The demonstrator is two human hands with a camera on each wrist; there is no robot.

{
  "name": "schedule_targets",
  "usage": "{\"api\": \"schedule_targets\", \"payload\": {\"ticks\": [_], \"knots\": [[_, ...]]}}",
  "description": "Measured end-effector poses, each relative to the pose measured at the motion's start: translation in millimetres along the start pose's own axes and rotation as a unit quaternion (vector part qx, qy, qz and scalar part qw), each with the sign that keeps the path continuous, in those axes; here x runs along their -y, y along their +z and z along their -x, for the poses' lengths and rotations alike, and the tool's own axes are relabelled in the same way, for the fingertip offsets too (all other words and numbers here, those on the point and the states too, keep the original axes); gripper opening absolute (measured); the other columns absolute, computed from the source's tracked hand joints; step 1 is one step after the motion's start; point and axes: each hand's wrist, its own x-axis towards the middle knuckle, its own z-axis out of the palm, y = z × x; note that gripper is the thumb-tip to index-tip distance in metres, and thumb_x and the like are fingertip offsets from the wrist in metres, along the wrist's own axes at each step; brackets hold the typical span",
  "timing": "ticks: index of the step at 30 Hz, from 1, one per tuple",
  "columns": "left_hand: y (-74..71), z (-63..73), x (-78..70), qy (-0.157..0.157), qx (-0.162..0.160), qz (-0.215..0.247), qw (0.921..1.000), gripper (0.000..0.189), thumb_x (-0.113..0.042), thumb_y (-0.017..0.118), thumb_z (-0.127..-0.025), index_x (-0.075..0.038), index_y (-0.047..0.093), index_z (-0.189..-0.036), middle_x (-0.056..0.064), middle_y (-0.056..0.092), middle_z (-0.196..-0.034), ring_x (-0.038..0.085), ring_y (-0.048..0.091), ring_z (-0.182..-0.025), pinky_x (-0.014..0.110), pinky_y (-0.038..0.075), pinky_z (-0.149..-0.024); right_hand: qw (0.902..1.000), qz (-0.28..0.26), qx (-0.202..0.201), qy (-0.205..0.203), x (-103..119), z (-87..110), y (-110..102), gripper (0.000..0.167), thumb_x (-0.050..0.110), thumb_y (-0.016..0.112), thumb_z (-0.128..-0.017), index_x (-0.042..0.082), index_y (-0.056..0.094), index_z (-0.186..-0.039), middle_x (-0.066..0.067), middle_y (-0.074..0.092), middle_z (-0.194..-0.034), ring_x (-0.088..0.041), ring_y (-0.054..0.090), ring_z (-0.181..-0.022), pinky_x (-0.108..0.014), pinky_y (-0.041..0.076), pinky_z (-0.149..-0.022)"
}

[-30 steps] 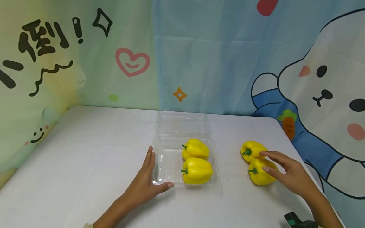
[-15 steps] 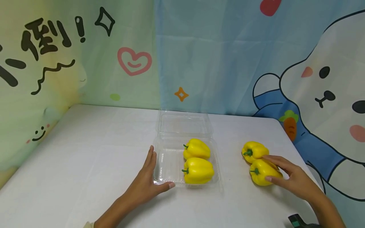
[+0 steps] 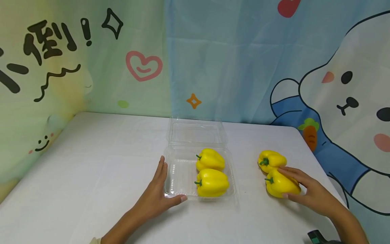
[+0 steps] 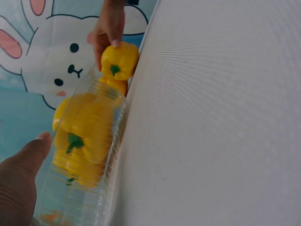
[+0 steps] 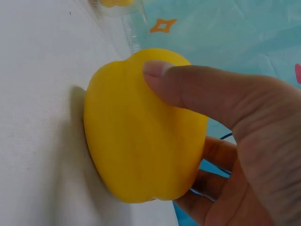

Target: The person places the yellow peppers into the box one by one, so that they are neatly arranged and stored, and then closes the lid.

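My right hand [image 3: 310,189] grips a yellow bell pepper [image 3: 281,183] at the right of the table, thumb on the near side and fingers round the far side. In the right wrist view this pepper [image 5: 141,132] fills the middle, its stem hidden. Just behind it lies another yellow pepper [image 3: 271,160]. A clear plastic clamshell box [image 3: 181,176] lies with its lid [image 3: 196,132] folded back, and two yellow peppers [image 3: 212,183] sit in its right half, stems to the left. My left hand [image 3: 156,193] rests at the box's near left corner, fingers straight along the side, thumb along the front.
The white table [image 3: 91,169] ends at a printed cloth backdrop [image 3: 228,67] with a cartoon rabbit. A dark device [image 3: 320,237] shows by my right wrist at the bottom edge.
My right hand has come down onto the near loose pepper and closed round it, and the pepper has tilted slightly. The left hand and the box have stayed in place.
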Motion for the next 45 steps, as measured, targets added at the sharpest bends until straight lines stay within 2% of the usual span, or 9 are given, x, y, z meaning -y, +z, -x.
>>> {"api": "schedule_targets", "payload": {"ticks": [14, 17, 21, 23, 28, 32, 35, 39, 45], "knots": [[-0.3, -0.2, -1.1, -0.007, 0.004, 0.003, 1.0000, 0.125, -0.063, 0.076, -0.071, 0.002, 0.009, -0.153, -0.004, -0.013, -0.161, 0.024, 0.009, -0.145, 0.046, 0.022, -0.112, 1.0000, 0.000, 0.001, -0.008, 12, 0.2, -1, 0.071, 0.013, 0.082, -0.077, 0.008, 0.052, -0.140, -0.023, 0.043, -0.141, -0.049, 0.037, -0.127, -0.068, 0.036, -0.092], [-0.8, -0.1, -1.2, -0.008, 0.004, 0.002, 1.0000, 0.125, -0.064, 0.076, -0.071, 0.002, 0.008, -0.153, -0.005, -0.013, -0.161, 0.023, 0.009, -0.145, 0.046, 0.022, -0.112, 0.9998, 0.013, -0.004, -0.017, 15, -0.2, 2, 0.069, 0.016, 0.083, -0.077, 0.011, 0.054, -0.140, -0.018, 0.046, -0.140, -0.044, 0.041, -0.126, -0.053, 0.041, -0.098], [-1.4, 0.2, -1.6, -0.009, 0.005, 0.000, 0.9999, 0.126, -0.065, 0.076, -0.071, 0.002, 0.008, -0.153, -0.005, -0.012, -0.161, 0.024, 0.009, -0.145, 0.046, 0.022, -0.112, 0.9992, 0.012, -0.008, -0.038, 20, -1.6, 6, 0.068, 0.017, 0.083, -0.077, 0.012, 0.055, -0.139, -0.015, 0.048, -0.139, -0.043, 0.042, -0.126, -0.053, 0.041, -0.097], [-1.7, 0.3, -1.7, -0.010, 0.003, -0.001, 0.9999, 0.126, -0.065, 0.076, -0.071, 0.003, 0.009, -0.153, -0.004, -0.012, -0.161, 0.024, 0.010, -0.145, 0.047, 0.022, -0.112, 0.9988, 0.003, -0.009, -0.049, 23, -2.5, 7, 0.068, 0.014, 0.083, -0.077, 0.010, 0.055, -0.138, -0.017, 0.049, -0.138, -0.046, 0.041, -0.126, -0.064, 0.037, -0.091], [-1.8, 0.1, -1.5, -0.009, 0.001, -0.001, 1.0000, 0.125, -0.064, 0.076, -0.071, 0.002, 0.009, -0.153, -0.005, -0.012, -0.161, 0.025, 0.011, -0.145, 0.047, 0.023, -0.112, 0.9982, 0.002, -0.013, -0.059, 32, -5.0, 12, 0.067, 0.014, 0.083, -0.076, 0.009, 0.056, -0.137, -0.017, 0.049, -0.137, -0.044, 0.042, -0.126, -0.065, 0.037, -0.092], [-1.7, -0.4, -1.4, -0.005, 0.001, 0.002, 1.0000, 0.125, -0.064, 0.076, -0.071, 0.002, 0.009, -0.154, -0.005, -0.012, -0.161, 0.024, 0.010, -0.145, 0.046, 0.023, -0.112, 0.9965, 0.007, -0.026, -0.080, 38, -7.4, 16, 0.066, 0.018, 0.083, -0.077, 0.014, 0.057, -0.137, -0.013, 0.050, -0.137, -0.030, 0.044, -0.125, -0.027, 0.037, -0.103], [-1.6, -0.8, -1.7, -0.004, 0.002, 0.005, 1.0000, 0.125, -0.063, 0.077, -0.071, 0.002, 0.009, -0.153, -0.005, -0.012, -0.161, 0.023, 0.010, -0.145, 0.046, 0.022, -0.112, 0.9942, 0.008, -0.041, -0.099, 42, -9.6, 20, 0.067, 0.019, 0.083, -0.078, 0.018, 0.056, -0.138, -0.009, 0.051, -0.137, -0.022, 0.043, -0.123, -0.004, 0.022, -0.095], [-1.3, -0.8, -1.9, -0.005, 0.003, 0.006, 1.0000, 0.125, -0.063, 0.077, -0.071, 0.003, 0.009, -0.153, -0.005, -0.013, -0.161, 0.023, 0.009, -0.145, 0.046, 0.022, -0.112, 0.9920, 0.004, -0.056, -0.113, 48, -12.9, 24, 0.068, 0.018, 0.083, -0.078, 0.020, 0.055, -0.140, -0.008, 0.051, -0.137, -0.024, 0.043, -0.125, -0.003, 0.021, -0.095], [-0.8, -0.4, -1.6, -0.005, 0.001, 0.004, 1.0000, 0.125, -0.063, 0.078, -0.070, 0.003, 0.010, -0.153, -0.004, -0.012, -0.161, 0.024, 0.011, -0.145, 0.045, 0.023, -0.112, 0.9880, 0.003, -0.090, -0.126, 53, -19.0, 30, 0.071, 0.016, 0.083, -0.078, 0.020, 0.053, -0.142, -0.008, 0.048, -0.141, -0.001, 0.034, -0.131, -0.003, 0.023, -0.096]]}}
